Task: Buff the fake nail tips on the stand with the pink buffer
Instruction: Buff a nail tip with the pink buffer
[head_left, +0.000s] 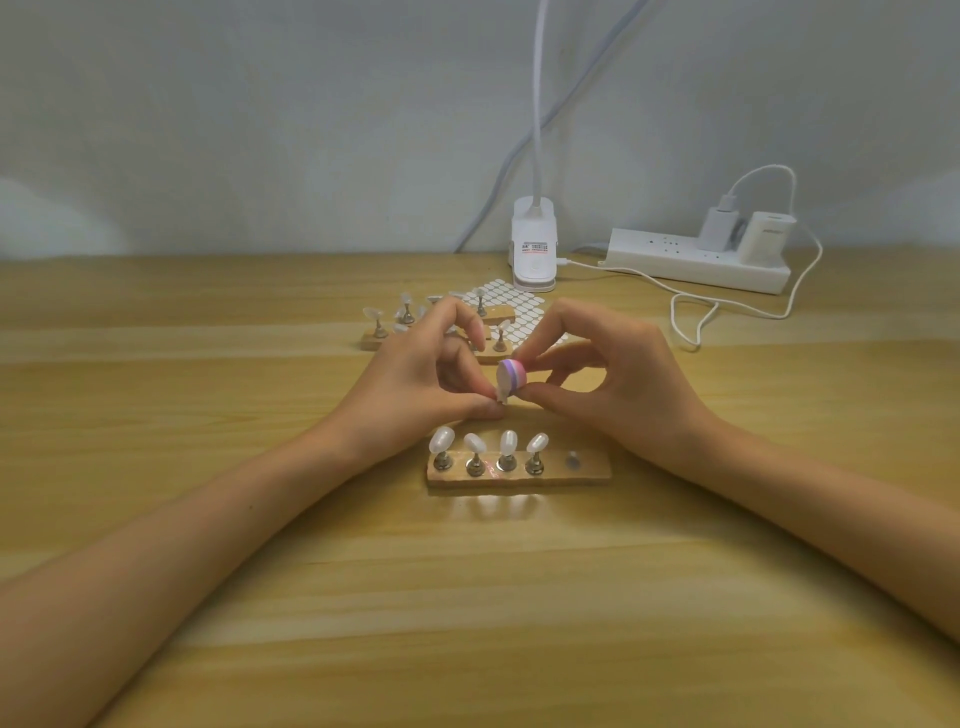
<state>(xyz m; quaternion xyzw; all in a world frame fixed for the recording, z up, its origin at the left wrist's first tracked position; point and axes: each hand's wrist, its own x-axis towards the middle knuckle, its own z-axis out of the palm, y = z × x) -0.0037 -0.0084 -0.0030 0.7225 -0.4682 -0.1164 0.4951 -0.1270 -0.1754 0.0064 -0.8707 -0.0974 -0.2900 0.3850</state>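
R hand (618, 374) pinches small pink-purple foam buffer block (515, 375) against white plastic nail tip (502, 384) pinched in L hand (415, 374), near wooden strip stand (589, 470).

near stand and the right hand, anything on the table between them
Only bare table shows between right hand and near stand, in the head view.

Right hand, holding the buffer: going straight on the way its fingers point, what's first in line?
The right hand points left, pinching the buffer. First in line: the nail tip pinched by the left hand, seemingly already against the buffer, then that hand's fingers. Depth is unclear.
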